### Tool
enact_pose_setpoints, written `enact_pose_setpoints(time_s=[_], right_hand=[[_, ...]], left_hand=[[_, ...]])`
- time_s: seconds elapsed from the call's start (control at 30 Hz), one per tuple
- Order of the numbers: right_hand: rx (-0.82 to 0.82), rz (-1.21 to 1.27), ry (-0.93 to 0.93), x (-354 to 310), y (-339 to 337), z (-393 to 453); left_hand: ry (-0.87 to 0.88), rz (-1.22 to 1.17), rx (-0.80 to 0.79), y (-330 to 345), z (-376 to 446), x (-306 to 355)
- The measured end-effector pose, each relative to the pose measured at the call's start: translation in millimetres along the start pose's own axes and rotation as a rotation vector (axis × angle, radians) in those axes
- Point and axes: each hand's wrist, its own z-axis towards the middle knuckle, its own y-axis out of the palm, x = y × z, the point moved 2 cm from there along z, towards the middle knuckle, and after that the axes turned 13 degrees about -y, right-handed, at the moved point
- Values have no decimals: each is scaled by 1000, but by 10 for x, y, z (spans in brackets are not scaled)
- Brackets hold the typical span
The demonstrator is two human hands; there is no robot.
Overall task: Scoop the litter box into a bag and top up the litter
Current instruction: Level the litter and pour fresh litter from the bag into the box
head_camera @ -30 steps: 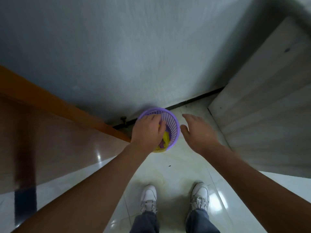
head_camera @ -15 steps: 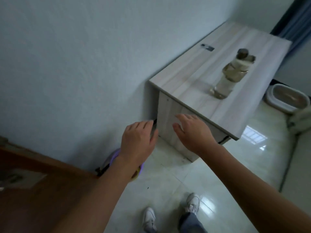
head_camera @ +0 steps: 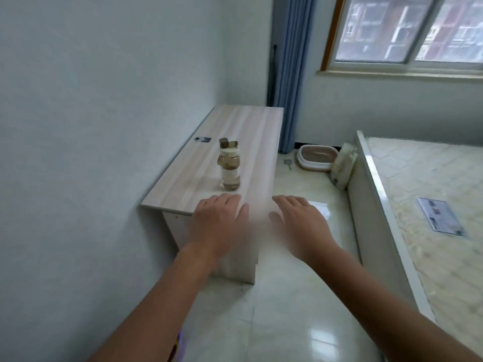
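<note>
litter box (head_camera: 316, 158), an oval pale plastic tray holding smooth tan litter, is sitting on glossy floor tiles (head_camera: 287, 304) beside a white litter bag (head_camera: 342, 168). left hand (head_camera: 218, 226) and right hand (head_camera: 300, 226) are hovering spread, palms down, holding nothing.

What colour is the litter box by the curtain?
White rim, pinkish-tan inside, on the litter box; head view.

Left hand (head_camera: 218, 226) and right hand (head_camera: 300, 223) outstretched, palms down, fingers relaxed.
</note>
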Motion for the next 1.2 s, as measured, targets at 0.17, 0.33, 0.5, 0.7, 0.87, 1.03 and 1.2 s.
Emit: enact_pose_setpoints(time_s=[0.17, 0.33, 0.5, 0.7, 0.87, 1.03, 1.2], right_hand=[[31, -46, 154, 666, -313, -753], [46, -67, 249, 1102, -543, -1361], [27, -65, 246, 1234, -589, -1657], [-25, -89, 259, 1310, -570, -1714], [-14, -120, 270, 1381, -566, -1520], [-17, -144, 299, 1388, -495, -1154], [-101, -162, 357, 1397, -217, -733]], left_hand=[[192, -49, -15, 133, -95, 1037], [251, -48, -61, 267, -321, 1762], [268, 13, -125, 357, -602, 2028], [273, 36, -119, 333, -601, 2096], [298, 31, -102, 378, -342, 2062], [309, 5, -111, 544, -24, 1886], [295, -36, -130, 870, 282, 1527]])
